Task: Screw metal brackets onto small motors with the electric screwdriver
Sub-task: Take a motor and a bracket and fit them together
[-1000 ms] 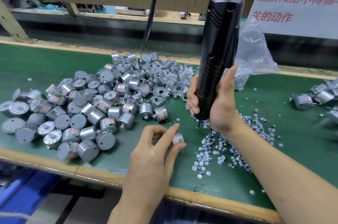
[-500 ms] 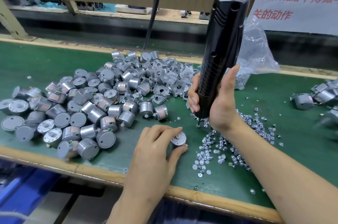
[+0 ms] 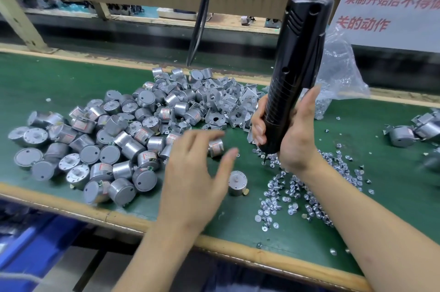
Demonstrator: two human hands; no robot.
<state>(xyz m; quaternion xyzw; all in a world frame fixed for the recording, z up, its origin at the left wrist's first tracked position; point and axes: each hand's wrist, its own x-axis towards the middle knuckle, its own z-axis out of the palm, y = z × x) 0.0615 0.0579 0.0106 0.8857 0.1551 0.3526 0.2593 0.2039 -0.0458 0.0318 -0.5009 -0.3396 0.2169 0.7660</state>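
One small silver motor (image 3: pixel 237 183) stands shaft-up by itself on the green belt (image 3: pixel 59 79). My left hand (image 3: pixel 197 172) hovers just left of it with fingers spread, holding nothing. My right hand (image 3: pixel 289 135) grips the black electric screwdriver (image 3: pixel 294 72), which hangs from a cord and points down at a scatter of screws (image 3: pixel 307 194). A heap of motors (image 3: pixel 100 146) lies to the left. Behind the left hand sits a pile of metal brackets (image 3: pixel 228 103).
A clear plastic bag (image 3: pixel 338 72) lies behind the screwdriver. Motors with brackets on them (image 3: pixel 412 132) sit at the right edge. The belt's wooden front rim (image 3: pixel 238 252) runs under my forearms. A black cable (image 3: pixel 200 22) hangs above the piles.
My left hand has set the single motor down on the belt, let go of it and moved up and left with fingers spread. The right hand and screwdriver have hardly moved.
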